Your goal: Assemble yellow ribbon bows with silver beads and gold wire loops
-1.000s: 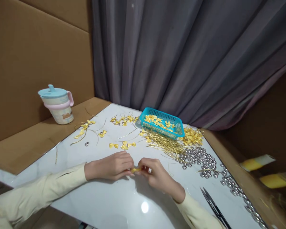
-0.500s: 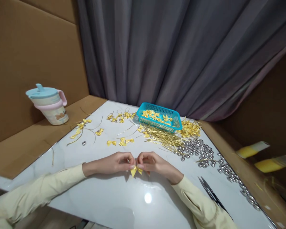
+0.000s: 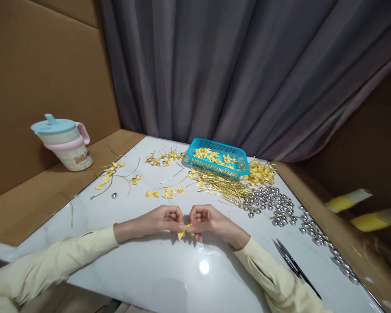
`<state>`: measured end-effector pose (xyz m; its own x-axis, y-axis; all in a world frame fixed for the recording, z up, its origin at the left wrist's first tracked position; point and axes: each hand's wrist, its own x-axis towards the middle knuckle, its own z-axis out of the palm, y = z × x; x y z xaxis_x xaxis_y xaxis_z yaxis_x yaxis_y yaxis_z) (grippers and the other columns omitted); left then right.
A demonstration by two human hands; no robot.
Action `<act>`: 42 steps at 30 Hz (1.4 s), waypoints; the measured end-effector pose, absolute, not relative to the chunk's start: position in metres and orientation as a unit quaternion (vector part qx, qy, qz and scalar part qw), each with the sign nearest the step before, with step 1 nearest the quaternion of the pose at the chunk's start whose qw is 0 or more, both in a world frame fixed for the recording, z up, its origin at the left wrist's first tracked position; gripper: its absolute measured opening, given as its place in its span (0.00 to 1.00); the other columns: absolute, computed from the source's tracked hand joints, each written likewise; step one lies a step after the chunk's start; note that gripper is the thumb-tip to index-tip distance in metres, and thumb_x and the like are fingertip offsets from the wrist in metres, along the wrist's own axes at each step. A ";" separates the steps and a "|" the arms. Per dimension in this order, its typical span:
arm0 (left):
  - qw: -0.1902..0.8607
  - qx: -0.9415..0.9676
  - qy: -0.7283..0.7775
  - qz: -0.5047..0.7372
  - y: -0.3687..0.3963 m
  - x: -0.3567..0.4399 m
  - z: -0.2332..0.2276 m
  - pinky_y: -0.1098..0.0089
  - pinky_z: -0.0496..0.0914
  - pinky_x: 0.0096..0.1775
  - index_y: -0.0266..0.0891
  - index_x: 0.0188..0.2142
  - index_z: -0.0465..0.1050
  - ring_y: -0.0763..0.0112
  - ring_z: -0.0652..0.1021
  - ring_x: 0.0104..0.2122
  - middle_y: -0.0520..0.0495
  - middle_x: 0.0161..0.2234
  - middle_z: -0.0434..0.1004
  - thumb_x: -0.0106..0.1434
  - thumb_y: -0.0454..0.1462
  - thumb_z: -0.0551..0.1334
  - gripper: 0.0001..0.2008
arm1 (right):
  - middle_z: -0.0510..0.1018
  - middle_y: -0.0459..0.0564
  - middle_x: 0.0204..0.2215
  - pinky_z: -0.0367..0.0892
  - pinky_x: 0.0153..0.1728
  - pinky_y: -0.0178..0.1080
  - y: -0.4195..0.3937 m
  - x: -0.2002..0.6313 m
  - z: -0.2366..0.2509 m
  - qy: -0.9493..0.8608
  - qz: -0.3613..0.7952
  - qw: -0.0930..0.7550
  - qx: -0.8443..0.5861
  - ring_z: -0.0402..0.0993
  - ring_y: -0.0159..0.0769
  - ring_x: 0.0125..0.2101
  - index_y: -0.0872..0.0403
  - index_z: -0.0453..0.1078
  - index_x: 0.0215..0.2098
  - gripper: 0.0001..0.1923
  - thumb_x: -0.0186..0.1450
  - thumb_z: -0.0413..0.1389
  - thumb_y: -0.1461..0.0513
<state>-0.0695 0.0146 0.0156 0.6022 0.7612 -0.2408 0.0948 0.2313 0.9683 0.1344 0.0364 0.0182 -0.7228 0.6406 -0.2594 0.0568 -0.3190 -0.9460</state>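
Observation:
A small yellow ribbon bow [image 3: 181, 234] is pinched between my two hands above the middle of the white table. My left hand [image 3: 167, 219] grips its left side with thumb and fingertips. On its right side, my right hand [image 3: 206, 221] does the same, fingers curled. The fingers hide the bow's centre. Just beyond my hands lie several loose yellow bows [image 3: 169, 192]. A bundle of gold wire ties [image 3: 230, 186] and a spread of shiny silver beads [image 3: 273, 203] lie farther right.
A teal basket [image 3: 244, 167] holding yellow bows stands at the back, beside a heap of bows [image 3: 262, 173]. Black-handled scissors [image 3: 295, 267] lie near my right forearm. A lidded cup [image 3: 71, 148] stands at left on cardboard. Bows with gold ties [image 3: 109, 174] lie at left.
The bow has tilted and shifted slightly between my fingers, with less of its right tail showing. Both hands keep their hold in nearly the same place.

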 end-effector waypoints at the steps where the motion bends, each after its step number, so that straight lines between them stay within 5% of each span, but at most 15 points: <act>1: 0.688 0.570 0.377 0.243 0.015 -0.070 0.014 0.73 0.63 0.32 0.36 0.29 0.66 0.74 0.72 0.28 0.53 0.26 0.73 0.53 0.43 0.67 0.14 | 0.73 0.43 0.18 0.64 0.19 0.29 0.036 0.134 0.018 -0.549 0.750 0.191 -0.316 0.68 0.25 0.16 0.58 0.64 0.23 0.19 0.45 0.69 0.58; 8: 0.713 0.532 0.382 0.248 0.017 -0.071 0.008 0.72 0.64 0.31 0.35 0.33 0.67 0.71 0.74 0.27 0.50 0.26 0.77 0.51 0.41 0.69 0.15 | 0.73 0.46 0.20 0.66 0.19 0.30 0.034 0.129 0.025 -0.525 0.744 0.210 -0.358 0.68 0.26 0.17 0.59 0.67 0.29 0.18 0.50 0.66 0.56; 15: 0.744 0.402 0.412 0.339 0.041 -0.082 -0.002 0.71 0.69 0.34 0.38 0.32 0.67 0.70 0.75 0.31 0.47 0.30 0.74 0.57 0.41 0.65 0.10 | 0.74 0.50 0.32 0.67 0.26 0.30 0.055 0.197 0.049 -0.498 0.619 0.348 -0.498 0.69 0.26 0.26 0.55 0.66 0.33 0.12 0.58 0.55 0.54; 23: 0.724 0.408 0.416 0.369 0.039 -0.078 0.000 0.66 0.70 0.44 0.34 0.35 0.70 0.65 0.76 0.39 0.40 0.38 0.76 0.59 0.39 0.62 0.09 | 0.74 0.47 0.21 0.60 0.27 0.35 0.053 0.253 0.039 -0.614 0.409 0.306 -0.602 0.66 0.33 0.24 0.56 0.73 0.22 0.07 0.44 0.62 0.63; 31: 0.561 0.521 0.493 0.414 0.028 -0.071 0.000 0.62 0.67 0.44 0.37 0.28 0.69 0.58 0.73 0.43 0.41 0.41 0.74 0.56 0.41 0.61 0.09 | 0.73 0.46 0.20 0.60 0.27 0.35 0.061 0.239 0.008 -0.672 0.300 0.273 -0.620 0.66 0.33 0.23 0.55 0.72 0.21 0.04 0.44 0.59 0.65; 38: 0.187 0.781 0.483 0.349 0.022 -0.073 -0.010 0.53 0.59 0.53 0.39 0.31 0.67 0.54 0.63 0.55 0.38 0.55 0.64 0.63 0.37 0.53 0.08 | 0.74 0.50 0.21 0.61 0.29 0.37 0.056 0.240 -0.004 -0.689 0.258 0.282 -0.615 0.68 0.37 0.25 0.55 0.66 0.17 0.06 0.48 0.57 0.62; 42: 0.104 0.821 0.460 0.321 0.020 -0.075 -0.013 0.51 0.58 0.54 0.39 0.34 0.67 0.55 0.61 0.56 0.38 0.57 0.61 0.65 0.35 0.51 0.08 | 0.73 0.50 0.22 0.61 0.29 0.37 0.054 0.247 0.006 -0.693 0.249 0.298 -0.608 0.68 0.37 0.26 0.54 0.66 0.19 0.08 0.51 0.56 0.58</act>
